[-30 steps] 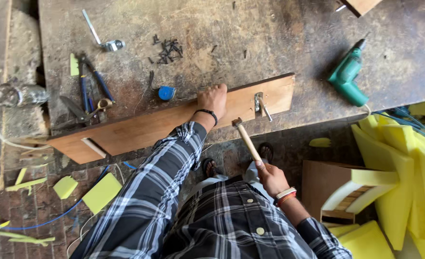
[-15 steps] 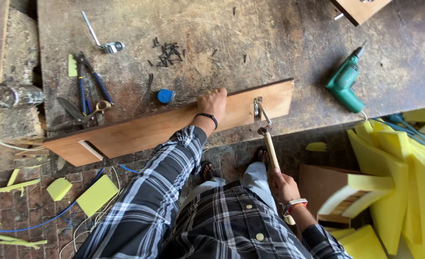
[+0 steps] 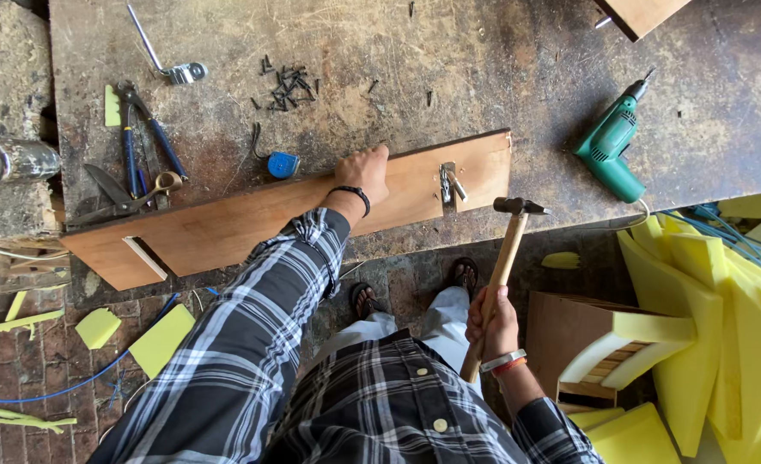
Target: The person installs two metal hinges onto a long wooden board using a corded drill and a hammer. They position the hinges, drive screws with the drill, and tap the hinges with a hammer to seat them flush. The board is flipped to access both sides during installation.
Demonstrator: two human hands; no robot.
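One wooden board [image 3: 295,210] is lain aslant on the workbench [image 3: 501,60], pinned flat under the left hand [image 3: 365,172], fingers spread on it. One hammer [image 3: 502,258] is gripped in the closed right hand [image 3: 494,322], head poised beside the single metal latch [image 3: 449,183]. Nailing appears to be the step in hand; a square, aimed blow is called for. One green drill [image 3: 612,146], one heap of screws [image 3: 288,86].

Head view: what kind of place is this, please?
Probably a furniture or upholstery workshop. A scarred workbench holds a green drill, loose screws and pliers; yellow foam lies piled on the brick floor. The right hand holds a hammer.
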